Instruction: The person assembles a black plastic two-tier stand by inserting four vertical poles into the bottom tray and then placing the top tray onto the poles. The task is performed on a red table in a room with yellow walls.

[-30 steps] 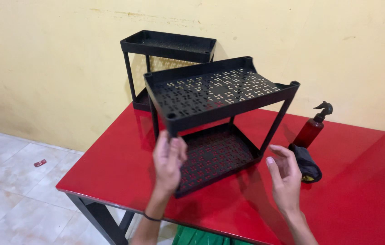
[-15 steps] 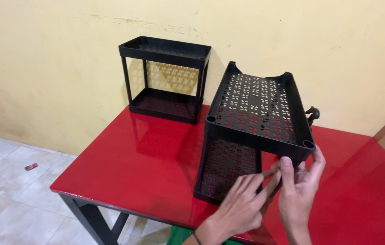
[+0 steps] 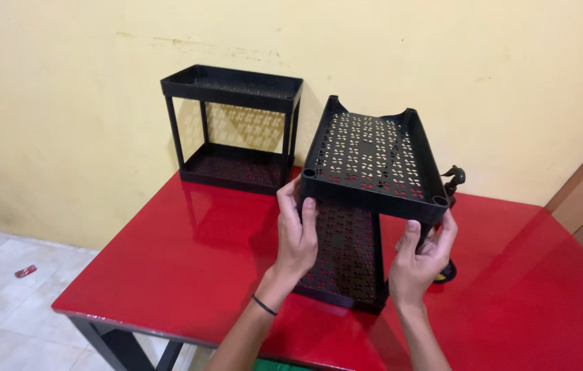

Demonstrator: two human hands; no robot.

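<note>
A black two-tier rack [image 3: 367,199], tilted with its lower end resting on the red table [image 3: 168,254] near the front edge, is gripped at its upper tray's corners by the left hand [image 3: 296,237] and right hand [image 3: 418,261], a second rack [image 3: 233,127] standing at the far edge

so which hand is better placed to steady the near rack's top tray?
Probably left. The left hand already grips the near rack at its top tray's front corner; the right hand sits lower, by the post beneath the other corner.
</note>
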